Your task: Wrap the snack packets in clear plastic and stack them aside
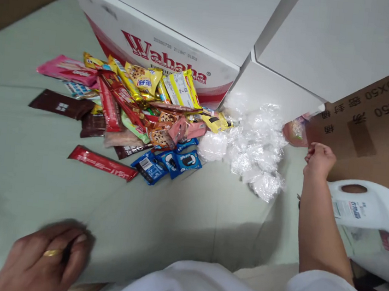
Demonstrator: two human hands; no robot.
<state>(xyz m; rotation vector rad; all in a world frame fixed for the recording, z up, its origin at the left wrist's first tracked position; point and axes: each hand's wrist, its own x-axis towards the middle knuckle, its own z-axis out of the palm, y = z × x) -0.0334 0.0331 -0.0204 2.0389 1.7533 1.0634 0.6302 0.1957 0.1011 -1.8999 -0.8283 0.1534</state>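
Observation:
At the lower left, my left hand (46, 255) rests on the pale green surface in a loose fist, a gold ring on one finger; nothing shows in it. My right hand (320, 159) is raised at the right with its fingers curled together, and whatever may be inside them is hidden. It is nearest to a pinkish clear package (296, 130) by the brown carton. Left of it lies a pile of crumpled clear plastic wrappers (258, 147). Packaged snacks are heaped in the middle, among them a red stick packet (102, 162), a brown packet (60, 104) and blue packets (150, 166).
A white Wahaha box (106, 27) stands behind the snacks, with white boxes (341, 36) stacked around it. At the right are a brown carton (387, 124) with black print and a white jug (379, 204) lying on its side below my right forearm.

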